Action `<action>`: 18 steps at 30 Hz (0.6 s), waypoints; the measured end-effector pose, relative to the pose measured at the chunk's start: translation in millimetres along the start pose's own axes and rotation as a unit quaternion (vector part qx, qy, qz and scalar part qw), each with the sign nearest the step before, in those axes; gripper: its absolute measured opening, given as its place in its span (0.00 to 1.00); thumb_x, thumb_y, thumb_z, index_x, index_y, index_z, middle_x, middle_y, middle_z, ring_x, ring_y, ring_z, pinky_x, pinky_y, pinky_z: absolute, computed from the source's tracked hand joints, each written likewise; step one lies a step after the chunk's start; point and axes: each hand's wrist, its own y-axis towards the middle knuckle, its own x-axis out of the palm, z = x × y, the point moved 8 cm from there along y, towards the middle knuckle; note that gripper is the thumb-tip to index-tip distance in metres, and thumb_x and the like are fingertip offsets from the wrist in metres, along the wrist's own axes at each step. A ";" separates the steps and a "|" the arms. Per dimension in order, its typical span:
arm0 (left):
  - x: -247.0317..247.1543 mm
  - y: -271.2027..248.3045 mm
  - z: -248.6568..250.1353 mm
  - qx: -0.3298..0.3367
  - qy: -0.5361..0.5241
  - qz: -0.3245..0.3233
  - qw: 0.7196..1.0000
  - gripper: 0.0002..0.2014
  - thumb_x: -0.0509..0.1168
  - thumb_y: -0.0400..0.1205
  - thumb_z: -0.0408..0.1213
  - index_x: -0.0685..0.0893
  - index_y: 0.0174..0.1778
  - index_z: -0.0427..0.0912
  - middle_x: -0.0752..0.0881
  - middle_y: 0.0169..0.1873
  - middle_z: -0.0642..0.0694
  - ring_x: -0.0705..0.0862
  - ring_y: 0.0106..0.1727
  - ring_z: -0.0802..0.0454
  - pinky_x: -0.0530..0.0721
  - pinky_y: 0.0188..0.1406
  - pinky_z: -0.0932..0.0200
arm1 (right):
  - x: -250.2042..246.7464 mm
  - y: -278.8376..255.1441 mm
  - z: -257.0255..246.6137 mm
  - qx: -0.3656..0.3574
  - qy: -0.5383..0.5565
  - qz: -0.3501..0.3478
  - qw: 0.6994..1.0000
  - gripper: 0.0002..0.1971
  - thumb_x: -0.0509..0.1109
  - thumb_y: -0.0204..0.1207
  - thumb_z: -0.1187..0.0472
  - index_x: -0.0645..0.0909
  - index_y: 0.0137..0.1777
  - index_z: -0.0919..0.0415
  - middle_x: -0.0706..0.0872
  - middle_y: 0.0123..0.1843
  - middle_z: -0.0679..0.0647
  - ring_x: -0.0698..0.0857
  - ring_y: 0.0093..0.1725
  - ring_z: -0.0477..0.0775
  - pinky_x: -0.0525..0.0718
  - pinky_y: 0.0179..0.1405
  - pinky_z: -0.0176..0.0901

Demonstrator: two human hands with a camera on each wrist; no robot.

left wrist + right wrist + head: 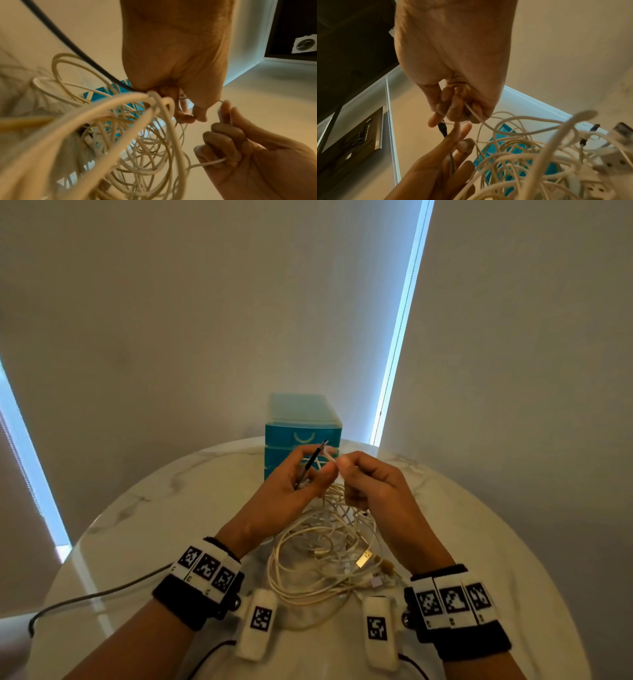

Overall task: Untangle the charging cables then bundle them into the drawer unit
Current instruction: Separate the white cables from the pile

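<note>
Dim warm light, blurred foreground, fisheye edges

Head view high above both hands (329, 481), facing down-forward; wrist views close underneath, upward, sharing white cables (137, 135).

1. You work at a round white marble-look table (144, 508), grey veins running across its top.
2. Behind it hang pale roller blinds (205, 302), with strips of blue daylight (400, 316) showing at their edges.
3. A grey cord (85, 597) trails across the table's left side and drops over its edge.
4. Your right wrist view shows a dark flat panel (359, 136) on the wall.
</note>
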 end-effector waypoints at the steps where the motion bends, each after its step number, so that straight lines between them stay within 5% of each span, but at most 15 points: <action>1: -2.8 0.9 -1.4 -0.006 -0.034 0.015 0.999 0.25 0.72 0.86 0.52 0.75 0.80 0.62 0.94 0.63 0.50 0.93 0.65 0.49 0.91 0.68 0.43 | 3.3 -0.2 1.6 0.006 -0.003 -0.014 1.000 0.15 0.65 0.94 0.57 0.92 0.58 0.62 0.81 0.31 0.40 0.76 0.33 0.41 0.79 0.37 0.31; 3: -8.9 1.7 -2.6 -0.002 -0.051 0.028 0.998 0.26 0.74 0.85 0.46 0.76 0.80 0.59 0.94 0.65 0.51 0.93 0.66 0.49 0.92 0.67 0.48 | 11.0 -2.3 1.8 0.010 -0.013 -0.044 0.999 0.15 0.66 0.93 0.56 0.92 0.60 0.63 0.80 0.31 0.45 0.76 0.33 0.42 0.79 0.38 0.31; 6: -17.5 1.6 1.7 0.029 0.018 0.051 0.998 0.13 0.71 0.90 0.40 0.90 0.70 0.53 0.95 0.59 0.59 0.93 0.62 0.59 0.91 0.63 0.61 | 16.0 -6.0 0.0 0.023 -0.019 -0.082 0.996 0.16 0.69 0.91 0.51 0.94 0.61 0.60 0.81 0.31 0.52 0.79 0.33 0.46 0.80 0.39 0.33; 8: -28.4 0.8 -0.2 0.023 -0.018 0.112 0.993 0.10 0.68 0.92 0.43 0.93 0.66 0.50 0.96 0.49 0.60 0.93 0.50 0.64 0.88 0.50 0.68 | 17.8 -8.4 6.7 0.060 -0.064 -0.115 0.989 0.15 0.72 0.88 0.48 0.96 0.58 0.57 0.88 0.35 0.56 0.84 0.36 0.48 0.81 0.39 0.30; 11: -48.3 -3.0 -12.4 -0.009 -0.037 0.207 0.978 0.12 0.69 0.92 0.45 0.94 0.63 0.45 0.88 0.29 0.63 0.80 0.29 0.68 0.77 0.32 0.72 | 12.4 -10.2 23.6 0.100 -0.157 -0.126 0.975 0.14 0.75 0.88 0.50 0.95 0.52 0.60 0.97 0.45 0.55 0.91 0.40 0.43 0.81 0.38 0.24; 14: -58.1 -4.4 -25.5 -0.068 -0.013 0.227 0.971 0.12 0.72 0.89 0.50 0.94 0.60 0.47 0.88 0.33 0.60 0.82 0.28 0.66 0.76 0.29 0.72 | -4.9 -5.4 14.0 0.065 -0.114 -0.028 0.991 0.11 0.72 0.90 0.54 0.94 0.59 0.58 0.97 0.45 0.55 0.91 0.39 0.43 0.81 0.34 0.26; 18: -43.9 -1.9 -16.3 -0.098 -0.038 0.169 0.980 0.15 0.78 0.85 0.51 0.91 0.61 0.47 0.97 0.44 0.47 0.93 0.42 0.65 0.83 0.37 0.72 | -39.7 0.6 1.4 -0.013 0.109 0.179 0.978 0.12 0.67 0.93 0.58 0.89 0.67 0.60 0.94 0.45 0.54 0.93 0.46 0.51 0.87 0.36 0.36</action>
